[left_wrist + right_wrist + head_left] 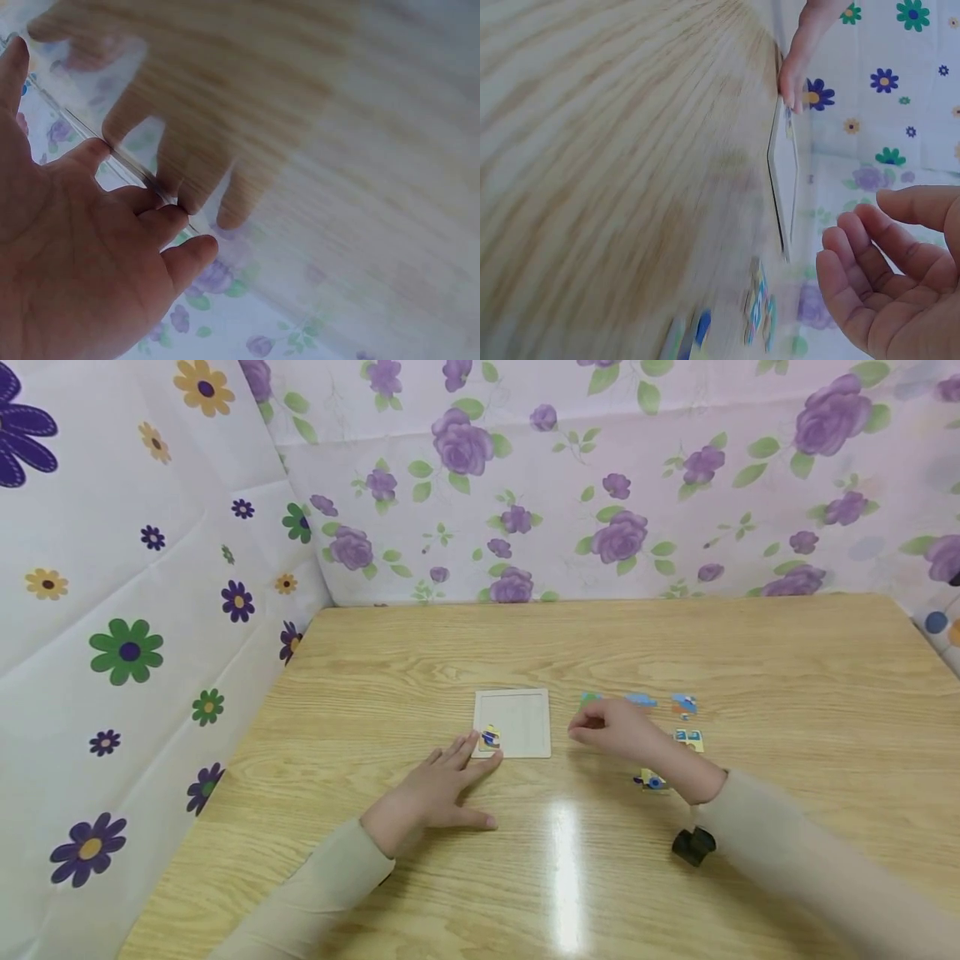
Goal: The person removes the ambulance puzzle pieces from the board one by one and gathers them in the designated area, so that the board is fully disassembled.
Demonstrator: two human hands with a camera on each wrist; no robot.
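A white square puzzle tray (525, 722) lies on the table, with one yellow and blue jigsaw piece (490, 739) in its near left corner. My left hand (438, 789) is spread flat, its fingertips touching the tray's left and near edges beside that piece. To the right of the tray my right hand (622, 731) hovers above the table. Its fingers are loosely bent, and in the right wrist view the thumb stands apart from them with nothing between. Under and around it lie loose pieces: a blue one (641, 700), a blue and orange one (684, 704), and a yellow one with windows (688, 740).
Nearer me lies a yellow piece with a blue wheel (652, 780), and a green and blue piece (590, 697) sits beyond my right hand. A black device (693, 846) is at the right wrist. Flowered cloth (525, 485) hangs behind the wooden table (405, 652).
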